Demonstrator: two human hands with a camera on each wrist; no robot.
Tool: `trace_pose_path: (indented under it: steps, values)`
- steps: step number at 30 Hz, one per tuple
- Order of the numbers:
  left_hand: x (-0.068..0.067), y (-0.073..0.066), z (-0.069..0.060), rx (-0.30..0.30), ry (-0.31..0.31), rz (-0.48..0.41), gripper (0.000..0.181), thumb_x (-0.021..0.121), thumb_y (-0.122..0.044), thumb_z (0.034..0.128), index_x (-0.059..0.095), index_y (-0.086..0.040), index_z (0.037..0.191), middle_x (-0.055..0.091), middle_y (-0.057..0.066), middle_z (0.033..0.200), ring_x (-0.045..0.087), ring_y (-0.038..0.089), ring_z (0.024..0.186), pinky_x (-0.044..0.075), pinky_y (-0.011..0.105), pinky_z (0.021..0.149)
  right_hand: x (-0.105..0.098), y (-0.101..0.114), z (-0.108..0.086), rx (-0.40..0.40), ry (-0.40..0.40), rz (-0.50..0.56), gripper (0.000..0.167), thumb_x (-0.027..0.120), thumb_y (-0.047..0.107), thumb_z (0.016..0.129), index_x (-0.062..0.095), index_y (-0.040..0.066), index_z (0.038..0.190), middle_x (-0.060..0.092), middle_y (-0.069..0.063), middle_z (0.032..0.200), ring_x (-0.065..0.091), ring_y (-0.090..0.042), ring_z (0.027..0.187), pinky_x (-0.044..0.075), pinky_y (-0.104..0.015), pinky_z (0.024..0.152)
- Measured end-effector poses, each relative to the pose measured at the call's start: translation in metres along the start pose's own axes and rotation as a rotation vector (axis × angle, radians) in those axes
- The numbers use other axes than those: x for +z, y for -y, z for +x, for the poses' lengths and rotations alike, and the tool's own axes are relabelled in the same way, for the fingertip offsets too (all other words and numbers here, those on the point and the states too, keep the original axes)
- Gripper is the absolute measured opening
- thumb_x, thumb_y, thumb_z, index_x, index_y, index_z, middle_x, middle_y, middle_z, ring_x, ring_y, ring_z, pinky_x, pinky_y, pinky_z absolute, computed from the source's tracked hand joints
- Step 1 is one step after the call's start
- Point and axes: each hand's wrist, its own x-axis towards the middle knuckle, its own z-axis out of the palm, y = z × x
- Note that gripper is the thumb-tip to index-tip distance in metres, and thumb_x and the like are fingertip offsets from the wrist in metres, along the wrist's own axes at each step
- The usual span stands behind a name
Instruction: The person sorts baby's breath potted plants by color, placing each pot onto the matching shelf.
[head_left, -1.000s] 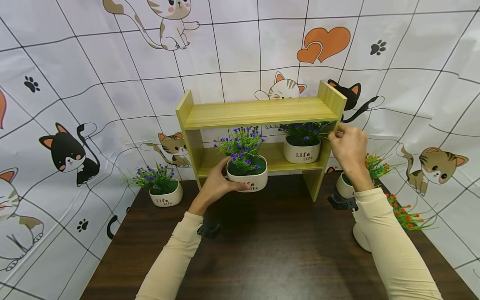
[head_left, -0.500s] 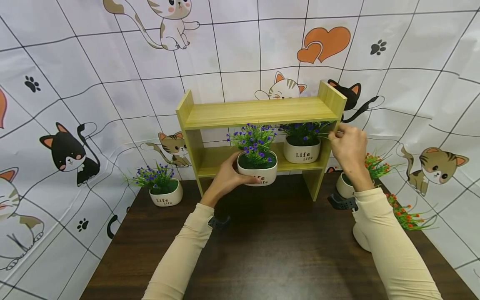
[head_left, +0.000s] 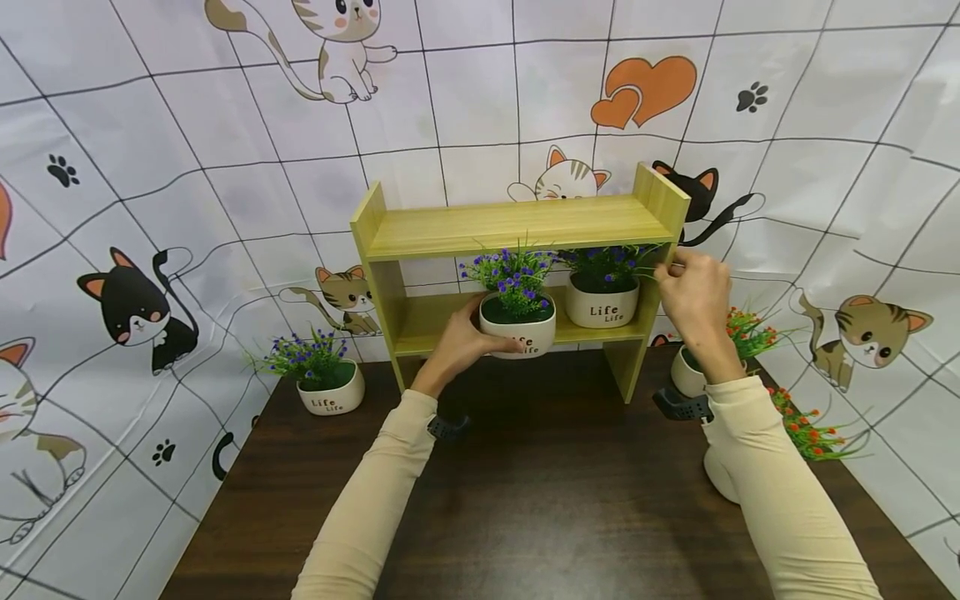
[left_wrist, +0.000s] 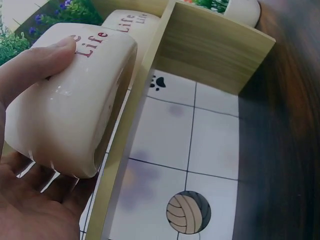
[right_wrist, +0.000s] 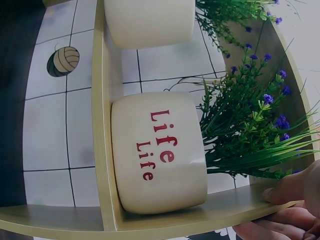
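A white "Life" pot with purple flowers hangs at the front edge of the wooden rack's middle board. My left hand grips it from the left, thumb on the front. The left wrist view shows the held pot with its base above the board's front edge. Another purple-flowered pot stands upright at the board's right end. My right hand pinches the rack's right side panel; in the right wrist view, the hand has its thumb inside the panel and fingers outside.
A purple-flowered pot stands on the dark table at the left. Two orange-flowered plants, one with its pot behind my right wrist, stand at the right. The rack's top board spans above; a cat-patterned wall covering rises behind.
My left hand has carried its pot rightward and upward, closer to the standing pot on the rack. My right hand has kept its grip in the same place.
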Motion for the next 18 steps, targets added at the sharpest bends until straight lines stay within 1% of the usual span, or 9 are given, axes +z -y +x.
trace_pose_path:
  steps: [4,8,15,18]
  values:
    - [0.001,0.001,0.005,-0.001,0.009,0.001,0.103,0.097,-0.029,0.0753,0.044,-0.016,0.162,0.063,0.011,0.145,0.066,0.031,0.126,0.056,0.052,0.104,0.000,0.000,-0.001,-0.008,-0.012,-0.009,0.027,0.062,0.007,0.098,0.079,-0.007,0.114,0.077,-0.027,0.101,0.076,-0.049,0.097,0.057,-0.064,0.089]
    - [0.002,0.002,0.009,-0.021,0.011,-0.010,0.106,0.097,-0.026,0.0757,0.040,-0.016,0.164,0.059,0.011,0.149,0.065,0.031,0.128,0.055,0.051,0.106,0.001,0.000,-0.001,-0.015,-0.013,-0.009,0.027,0.062,0.007,0.099,0.079,-0.007,0.113,0.077,-0.027,0.100,0.076,-0.050,0.096,0.058,-0.064,0.086]
    - [0.003,0.000,0.014,-0.041,0.020,-0.119,0.108,0.096,-0.016,0.0774,0.030,-0.013,0.163,0.053,0.018,0.152,0.062,0.034,0.132,0.055,0.049,0.106,0.001,-0.001,0.000,-0.018,-0.013,-0.003,0.028,0.061,0.007,0.099,0.079,-0.008,0.115,0.077,-0.028,0.102,0.076,-0.050,0.097,0.058,-0.065,0.085]
    - [0.003,0.000,0.015,-0.049,0.017,-0.114,0.107,0.096,-0.017,0.0777,0.030,-0.013,0.163,0.054,0.019,0.152,0.062,0.033,0.132,0.055,0.048,0.105,0.001,-0.001,0.000,-0.019,-0.012,-0.005,0.027,0.061,0.006,0.099,0.079,-0.008,0.115,0.077,-0.028,0.102,0.076,-0.050,0.097,0.058,-0.064,0.085]
